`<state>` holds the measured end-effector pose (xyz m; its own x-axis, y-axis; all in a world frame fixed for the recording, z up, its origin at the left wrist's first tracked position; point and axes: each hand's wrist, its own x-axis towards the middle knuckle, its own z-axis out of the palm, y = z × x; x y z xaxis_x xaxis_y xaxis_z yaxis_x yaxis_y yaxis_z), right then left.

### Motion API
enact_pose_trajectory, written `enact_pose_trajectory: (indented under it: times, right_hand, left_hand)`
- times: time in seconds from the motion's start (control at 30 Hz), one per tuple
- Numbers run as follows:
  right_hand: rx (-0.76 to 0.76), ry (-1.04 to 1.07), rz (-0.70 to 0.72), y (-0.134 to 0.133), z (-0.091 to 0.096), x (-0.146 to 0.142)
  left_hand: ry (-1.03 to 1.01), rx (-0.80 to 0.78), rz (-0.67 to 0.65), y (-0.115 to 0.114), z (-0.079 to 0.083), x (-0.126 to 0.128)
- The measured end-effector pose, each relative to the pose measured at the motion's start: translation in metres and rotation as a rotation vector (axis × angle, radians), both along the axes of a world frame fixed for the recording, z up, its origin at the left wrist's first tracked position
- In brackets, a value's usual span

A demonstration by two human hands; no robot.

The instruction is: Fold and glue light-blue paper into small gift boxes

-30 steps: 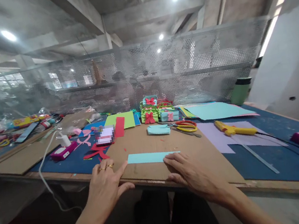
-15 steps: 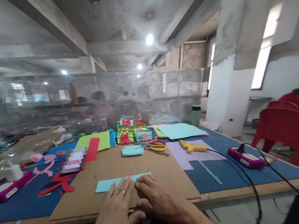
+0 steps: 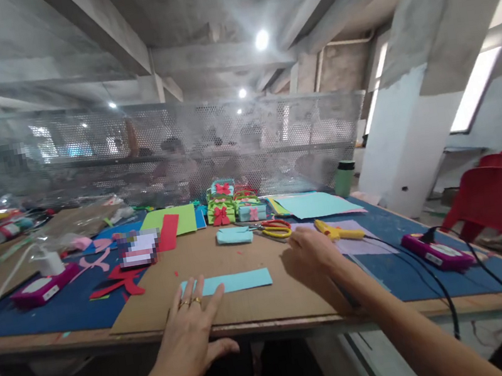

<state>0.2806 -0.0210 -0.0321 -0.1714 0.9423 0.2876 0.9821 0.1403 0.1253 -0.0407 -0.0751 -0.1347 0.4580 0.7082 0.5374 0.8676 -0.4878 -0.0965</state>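
Observation:
My left hand point(image 3: 192, 315) lies flat with fingers spread, its fingertips on the left end of a light blue paper strip point(image 3: 241, 281). The strip rests on a brown cardboard sheet point(image 3: 156, 311). My right hand point(image 3: 313, 251) is over the cardboard's right side, its fingers bent down and mostly hidden, so I cannot tell whether they hold anything. Close by its fingertips are scissors with red and yellow handles point(image 3: 277, 229). A yellow glue gun point(image 3: 338, 231) lies just right of that hand on lilac paper point(image 3: 377, 245). Beyond the strip sits a folded light blue paper piece point(image 3: 234, 236).
Small paper boxes with bows point(image 3: 228, 207) stand at the back, beside light blue sheets point(image 3: 318, 205) and a green bottle point(image 3: 344, 179). Purple power strips point(image 3: 437, 252) with cables lie on both sides. Red paper cutouts point(image 3: 120, 282) and a phone-like blurred item point(image 3: 140, 248) are left.
My right hand has left the strip and moved right and forward, close to the scissors and glue gun. My left hand stays on the strip, its fingers now spread wider. The view has shifted.

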Motion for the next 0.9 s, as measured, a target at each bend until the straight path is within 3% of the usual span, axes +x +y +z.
enact_pose_trajectory:
  times: [0.1,0.2,0.37,0.57,0.77,0.9]
  right_hand:
    - [-0.002,-0.036,-0.059,0.033,-0.005,-0.002]
    - [-0.005,-0.061,-0.088,0.044,-0.015,-0.006]
    - [-0.034,-0.062,-0.090,0.036,-0.022,-0.004]
    - [-0.091,0.030,-0.067,0.018,-0.021,0.002]
    - [-0.261,0.241,-0.076,0.020,-0.012,0.019]
    - [-0.357,0.374,-0.033,0.021,-0.006,0.027]
  left_hand:
    - [0.001,-0.034,-0.007,-0.002,0.004,-0.002]
    - [0.004,-0.095,-0.042,-0.004,0.011,-0.007]
    - [-0.003,-0.196,-0.191,-0.009,0.024,-0.021]
    - [-0.028,-0.253,-0.319,-0.012,0.028,-0.034]
    - [-0.120,-0.123,-0.363,-0.009,0.039,0.001]
    - [-0.087,-0.187,-0.415,-0.006,0.048,0.028]
